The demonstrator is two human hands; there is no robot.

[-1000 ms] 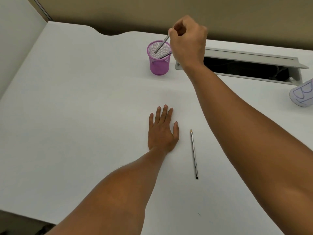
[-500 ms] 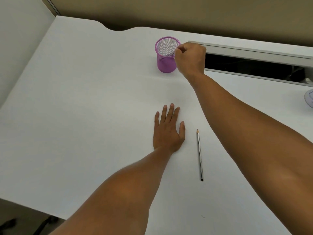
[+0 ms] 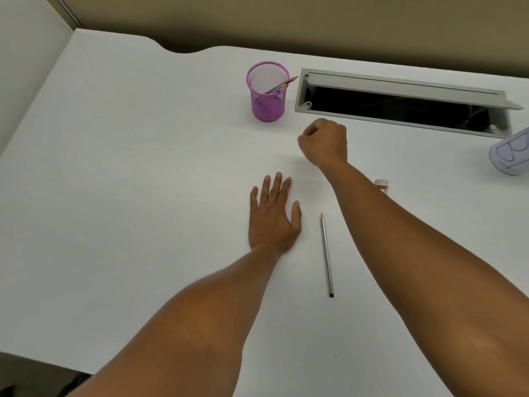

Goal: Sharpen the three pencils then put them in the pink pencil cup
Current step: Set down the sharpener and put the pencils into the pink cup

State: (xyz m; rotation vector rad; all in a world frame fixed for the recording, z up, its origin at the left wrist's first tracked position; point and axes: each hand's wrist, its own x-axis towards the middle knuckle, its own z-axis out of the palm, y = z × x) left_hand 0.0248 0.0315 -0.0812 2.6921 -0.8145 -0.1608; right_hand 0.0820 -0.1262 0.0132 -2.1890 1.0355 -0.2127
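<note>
**Right hand off the cup, two pencils in, one left on desk**

Head view, vs 0.5 s ago: right hand (image 3: pixel 323 144) was at the rim of the pink pencil cup (image 3: pixel 267 106); it now sits nearer the person, right of and below the cup, apart from it. Its fingers are curled into a loose fist and hold nothing I can see. Two pencils (image 3: pixel 282 85) stand in the cup, tips up, leaning over the right side of the rim. Left hand (image 3: pixel 273 222) is unchanged: flat on the desk (image 3: pixel 114 196), palm down, fingers straight and slightly spread, holding nothing. Camera framing has shifted a little.

Surroundings: open cable hatch (image 3: pixel 400 101) in the desk, right of the cup, grey lid tilted up along the far edge, dark inside. White object with blue outline markings (image 3: pixel 511 154) at the right edge, cut off by the frame; can't tell what it is. Small pale pink item (image 3: pixel 381 185) peeks out just behind the right forearm, mostly hidden; can't identify it. The right forearm crosses the right half of the desk and covers what lies under it.

Third pencil (image 3: pixel 327 255) lies flat on the desk, tip pointing away from the person, between the two forearms. It is just right of the left thumb, not touching. It is well apart from the right fingers and from the cup.
</note>
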